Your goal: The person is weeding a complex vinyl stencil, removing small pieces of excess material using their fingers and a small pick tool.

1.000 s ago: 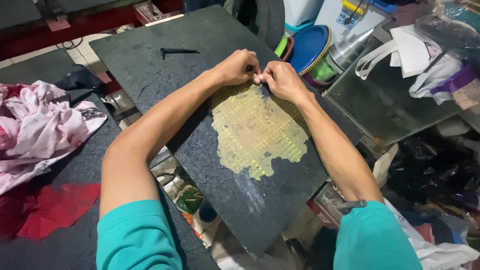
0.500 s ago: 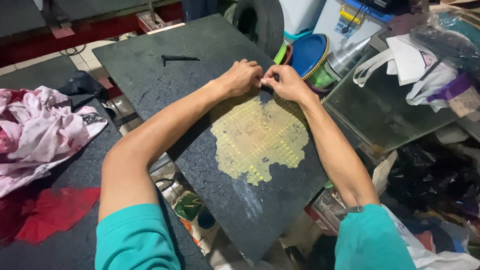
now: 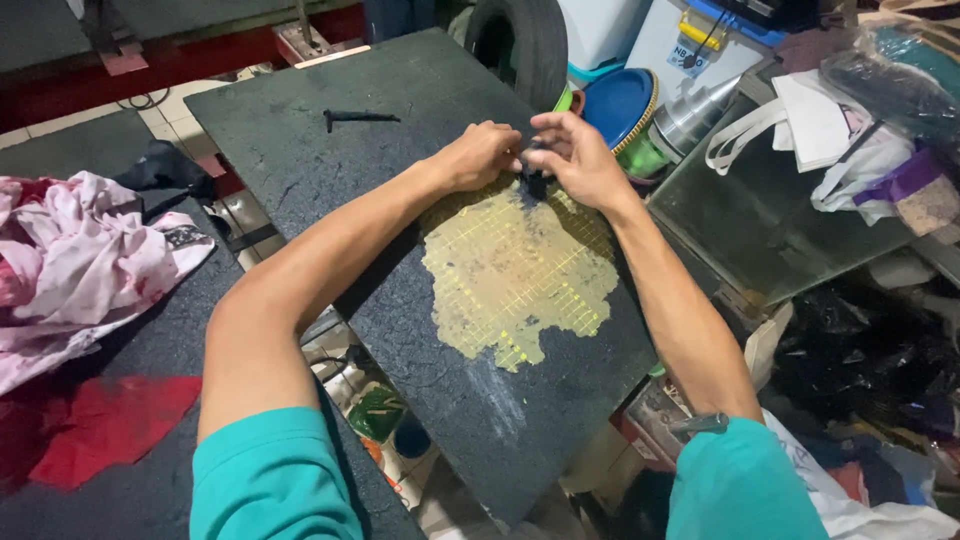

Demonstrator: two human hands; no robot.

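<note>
Pinching together at the far edge of a yellowish gridded patch (image 3: 515,275), both hands meet over a small dark object (image 3: 535,182) that sits on the dark worktop (image 3: 300,160). The left hand (image 3: 483,155) is curled into a loose fist with its fingertips pressed to the object from the 9 o'clock side. The right hand (image 3: 572,155) has thumb and forefinger closed on the same object from 3 o'clock, the other fingers spread and raised above it. What the object is cannot be told; it is mostly hidden between the fingers.

Compared with half a second ago, the hands sit at the same spot on the patch's 12 o'clock edge, but the right hand's fingers are now lifted and fanned where they were tucked down before, and more of the dark object shows between the two hands. The patch keeps the same outline.

At 10 o'clock from the hands a thin black tool (image 3: 358,118) lies alone on the worktop, well apart from them. At 2 o'clock a blue round lid (image 3: 615,105) leans beside a tyre (image 3: 525,45). Far off at 9 o'clock a pink and white cloth (image 3: 80,265) lies crumpled, with a red cloth (image 3: 105,425) below it.
</note>
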